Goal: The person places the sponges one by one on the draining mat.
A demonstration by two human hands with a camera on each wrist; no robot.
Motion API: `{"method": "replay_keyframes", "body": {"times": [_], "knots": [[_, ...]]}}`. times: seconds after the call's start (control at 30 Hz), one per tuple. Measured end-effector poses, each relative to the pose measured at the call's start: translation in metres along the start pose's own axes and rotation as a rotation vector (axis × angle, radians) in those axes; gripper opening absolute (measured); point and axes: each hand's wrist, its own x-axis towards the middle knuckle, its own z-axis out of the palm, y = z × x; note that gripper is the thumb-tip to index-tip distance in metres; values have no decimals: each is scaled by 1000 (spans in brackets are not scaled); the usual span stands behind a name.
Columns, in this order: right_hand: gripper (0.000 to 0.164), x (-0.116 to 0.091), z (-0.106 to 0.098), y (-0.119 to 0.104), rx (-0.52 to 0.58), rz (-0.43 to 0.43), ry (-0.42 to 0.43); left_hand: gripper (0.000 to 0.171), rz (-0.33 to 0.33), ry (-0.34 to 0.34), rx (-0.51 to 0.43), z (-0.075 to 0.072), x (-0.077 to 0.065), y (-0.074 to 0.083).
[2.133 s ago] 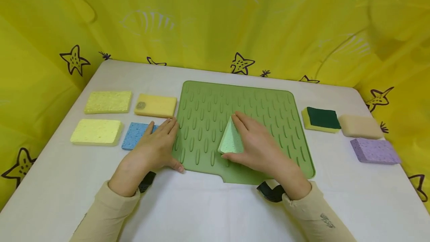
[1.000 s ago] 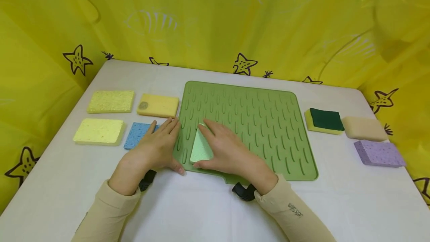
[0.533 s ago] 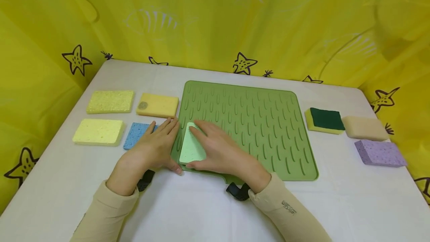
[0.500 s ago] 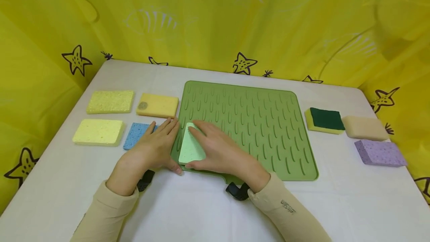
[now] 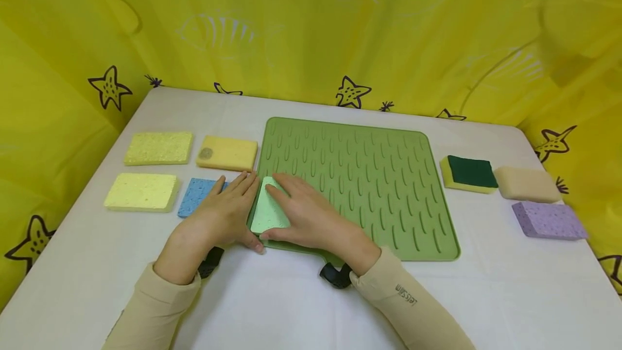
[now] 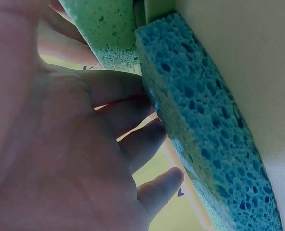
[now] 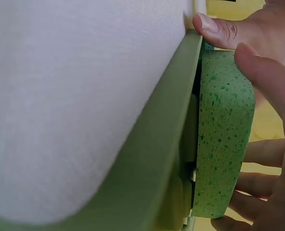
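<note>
A pale green sponge (image 5: pixel 266 213) lies on the front left corner of the ribbed green mat (image 5: pixel 369 182). My right hand (image 5: pixel 311 216) grips it, thumb on the near end and fingers over the far end. The right wrist view shows the sponge's side (image 7: pixel 223 134) just above the mat. My left hand (image 5: pixel 218 212) has its fingers spread and straight, with its thumb at the mat's front left corner. It covers part of a blue sponge (image 5: pixel 193 197); in the left wrist view its fingertips touch or nearly touch that blue sponge (image 6: pixel 200 115).
Left of the mat lie two yellow sponges, one textured (image 5: pixel 158 148) and one smoother (image 5: pixel 142 192), and a yellow-orange sponge (image 5: pixel 229 153). At the right are a green-and-yellow scrub sponge (image 5: pixel 469 173), a beige sponge (image 5: pixel 528 184) and a purple sponge (image 5: pixel 550 220). A yellow curtain (image 5: pixel 311 31) hangs behind.
My right hand has slid the pale green sponge leftward across the mat, from its middle to the left edge beside my left hand. The left hand has stayed nearly still.
</note>
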Motion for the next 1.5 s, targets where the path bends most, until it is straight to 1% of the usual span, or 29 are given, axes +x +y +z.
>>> {"method": "replay_keyframes", "body": {"times": [0.2, 0.37, 0.47, 0.57, 0.67, 0.77, 1.0, 1.33, 1.5], "knots": [[91, 0, 1, -3, 6, 1, -8, 142, 5, 8, 2, 1, -1, 1], [88, -1, 1, -3, 19, 6, -29, 141, -9, 1, -24, 1, -1, 3], [81, -2, 0, -2, 62, 15, -36, 141, -13, 2, -33, 1, -1, 3], [74, -5, -4, 2, 119, 28, -15, 141, -11, 6, -35, 0, -1, 4], [70, -11, -12, 10, 167, 65, 18, 140, -6, 10, -32, 0, -2, 4], [67, -22, -23, 19, 195, 127, 43, 139, -1, 13, -28, 0, -2, 4], [64, -51, -42, 44, 192, 265, 85, 140, 7, 18, -22, 0, -3, 5], [62, -78, -48, 75, 183, 347, 130, 137, 13, 16, -18, 0, -2, 4], [62, -91, -54, 85, 193, 406, 126, 137, 15, 19, -25, 0, -2, 3]]}}
